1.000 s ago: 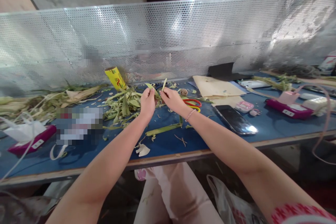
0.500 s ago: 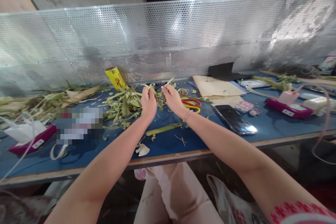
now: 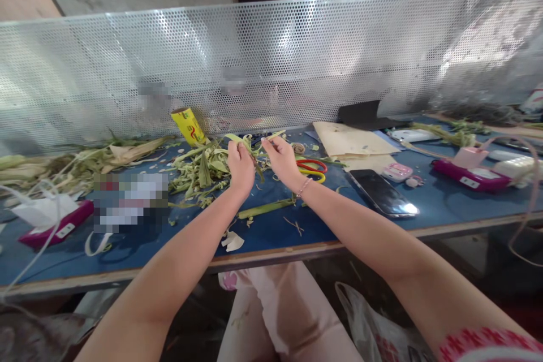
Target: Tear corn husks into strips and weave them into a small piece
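Observation:
My left hand (image 3: pixel 241 168) is closed on a pale green leaf strip (image 3: pixel 233 137), which pokes out above the thumb. Close beside it, my right hand (image 3: pixel 281 159) pinches another thin green strip (image 3: pixel 278 134) between thumb and fingertips. Whether the two strips are one piece is hidden behind the fingers. A heap of curled green leaf pieces (image 3: pixel 203 169) lies just left of my left hand. Past my right wrist lie red and yellow handle loops (image 3: pixel 314 167), like those of scissors. On the blue table (image 3: pixel 271 237) below my hands rests a long green stalk (image 3: pixel 265 208).
A black phone (image 3: pixel 384 193) and brown paper sheets (image 3: pixel 354 141) lie to the right, with a purple power strip (image 3: pixel 470 175) beyond. Dry husks (image 3: pixel 127 153), another purple power strip (image 3: pixel 55 226) and a yellow tube (image 3: pixel 188 126) are leftward. A perforated metal screen (image 3: pixel 271 62) closes the back.
My right hand has opened slightly away from the left, its strip now tilted flatter. Both hands keep their hold, and the whole view has shifted a little.

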Available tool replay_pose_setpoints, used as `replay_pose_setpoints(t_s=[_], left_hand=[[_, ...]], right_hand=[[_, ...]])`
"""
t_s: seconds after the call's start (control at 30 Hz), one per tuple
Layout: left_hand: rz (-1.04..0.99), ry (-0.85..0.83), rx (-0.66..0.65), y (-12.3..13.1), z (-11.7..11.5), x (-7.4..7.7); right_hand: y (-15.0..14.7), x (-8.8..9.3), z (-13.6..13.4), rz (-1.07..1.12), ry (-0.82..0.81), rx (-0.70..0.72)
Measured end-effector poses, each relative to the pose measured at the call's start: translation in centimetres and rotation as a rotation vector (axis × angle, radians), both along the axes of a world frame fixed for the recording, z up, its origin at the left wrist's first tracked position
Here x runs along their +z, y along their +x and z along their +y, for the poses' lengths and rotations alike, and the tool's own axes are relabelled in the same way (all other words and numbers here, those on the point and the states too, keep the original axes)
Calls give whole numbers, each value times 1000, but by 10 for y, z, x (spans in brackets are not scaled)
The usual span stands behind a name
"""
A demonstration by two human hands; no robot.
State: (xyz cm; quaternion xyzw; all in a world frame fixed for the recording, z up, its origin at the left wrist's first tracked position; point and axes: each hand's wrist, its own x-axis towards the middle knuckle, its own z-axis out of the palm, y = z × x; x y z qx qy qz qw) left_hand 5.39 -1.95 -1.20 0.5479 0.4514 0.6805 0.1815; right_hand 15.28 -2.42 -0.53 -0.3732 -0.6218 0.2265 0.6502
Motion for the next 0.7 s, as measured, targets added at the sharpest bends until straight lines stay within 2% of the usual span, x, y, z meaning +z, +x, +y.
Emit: replay_pose_setpoints(t_s=[0.17, 0.27, 0.37, 0.5, 0.6, 0.7], left_hand=[[49, 66, 50, 2, 0, 1], [106, 61, 34, 3, -4, 5], [142, 55, 14, 2, -9, 8], [201, 51, 37, -1, -11, 8], [248, 0, 23, -4, -7, 6], [227, -74, -7, -5, 0, 2]], right_hand=[[2, 1, 5, 1, 18, 17], [4, 1, 5, -32, 26, 40], [8, 0, 4, -124, 43, 30], [12, -2, 4, -356, 102, -64], [13, -3, 4, -491, 122, -93], [11, -3, 4, -531, 106, -108]])
